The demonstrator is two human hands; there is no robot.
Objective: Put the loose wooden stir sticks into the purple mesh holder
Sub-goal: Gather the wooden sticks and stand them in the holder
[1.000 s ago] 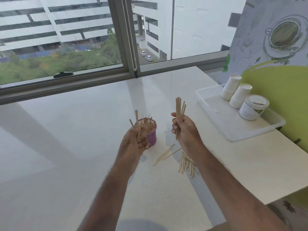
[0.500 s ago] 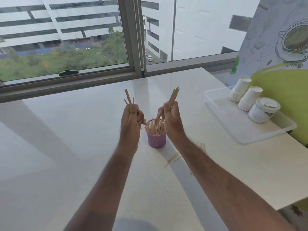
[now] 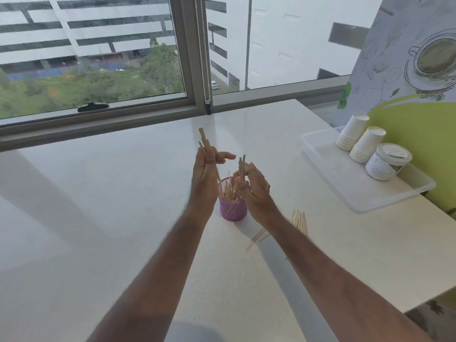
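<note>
The purple mesh holder (image 3: 233,210) stands on the white counter (image 3: 123,193), holding several wooden stir sticks. My left hand (image 3: 206,177) is just left of it, closed on a few sticks (image 3: 204,139) that point up, with the forefinger stretched out. My right hand (image 3: 253,191) hovers over the holder's right rim, gripping a small bunch of sticks (image 3: 242,166) whose lower ends reach into the holder. More loose sticks (image 3: 299,219) lie on the counter to the right, partly hidden by my right forearm.
A clear plastic tray (image 3: 345,186) at the right carries two stacks of white paper cups (image 3: 362,141) and a lidded tub (image 3: 387,162). A window frame (image 3: 98,119) runs along the counter's far edge. The counter's right edge drops off near the green wall.
The holder now stands free between my hands instead of being gripped by my left hand. My right hand has lowered its bunch into the holder. My left hand lifted with a few sticks.
</note>
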